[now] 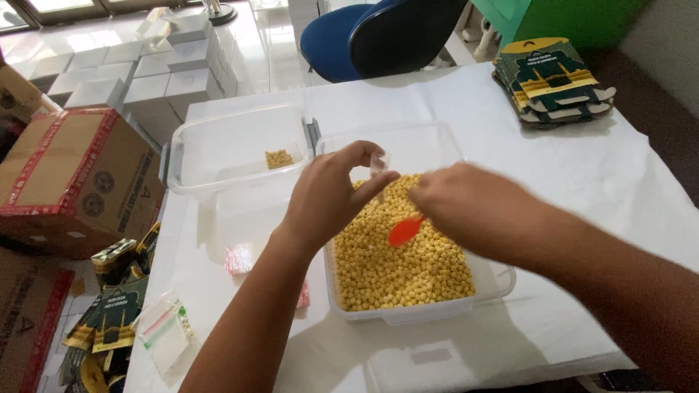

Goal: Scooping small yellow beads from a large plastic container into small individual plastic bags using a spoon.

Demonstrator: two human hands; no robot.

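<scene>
Fingers (378,182) of left hand (328,196) pinch one small clear bag (379,164); right hand (466,207) grips one orange scoop (404,231). Two clear tubs (240,145) sit on the tabletop (582,189).

Two clear plastic tubs (240,156) are crowding my front; bare white tablecloth (582,182) is lying open rightward.

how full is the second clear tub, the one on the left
Nearly empty: the left tub holds only a small heap of yellow pellets, its floor otherwise bare.
</scene>
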